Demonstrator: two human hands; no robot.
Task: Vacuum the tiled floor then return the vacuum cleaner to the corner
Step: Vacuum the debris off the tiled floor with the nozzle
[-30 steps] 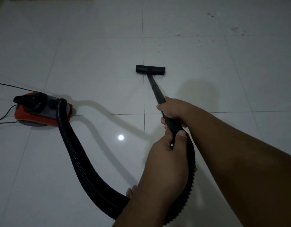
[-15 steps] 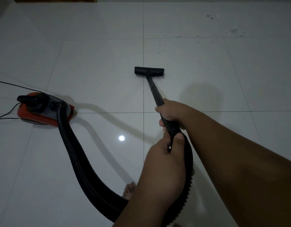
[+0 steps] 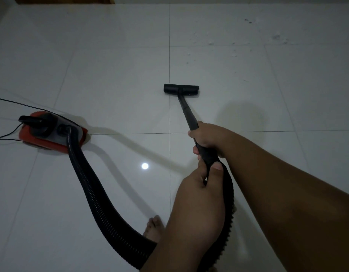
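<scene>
Head view shows the sweeping step in hand, not the return. The nozzle (image 3: 181,90) sits flat on the floor (image 3: 110,75) near its middle, across a grout line, and pale crumbs (image 3: 211,43) lie scattered beyond it toward the far right corner. Both hands hold the wand (image 3: 187,112): the right hand (image 3: 208,136) is wrapped round it on the nozzle side, fingers curled under, and the left hand (image 3: 199,191) grips the thicker handle end, thumb laid along the top.

The vacuum (image 3: 51,134) stands well apart near the left edge — a squat red-and-grey canister with a black handle, its thin cord (image 3: 8,134) trailing off that edge. The hose (image 3: 95,193) leaves the canister, sags in a wide loop past a bare foot (image 3: 153,226) at the near edge and rises behind the left hand.

The next move likely calls for a push forward and rightward so the nozzle reaches the crumbs, kept flat to the tile. The hose looks slack enough, though the canister may need dragging along.

The tiles are large, pale, glossy squares with thin dark joints, slick enough to mirror a lamp as a small glint (image 3: 144,165). The nozzle is a flat black plastic bar, the wand a slim rigid tube, the hose ribbed and flexible.
</scene>
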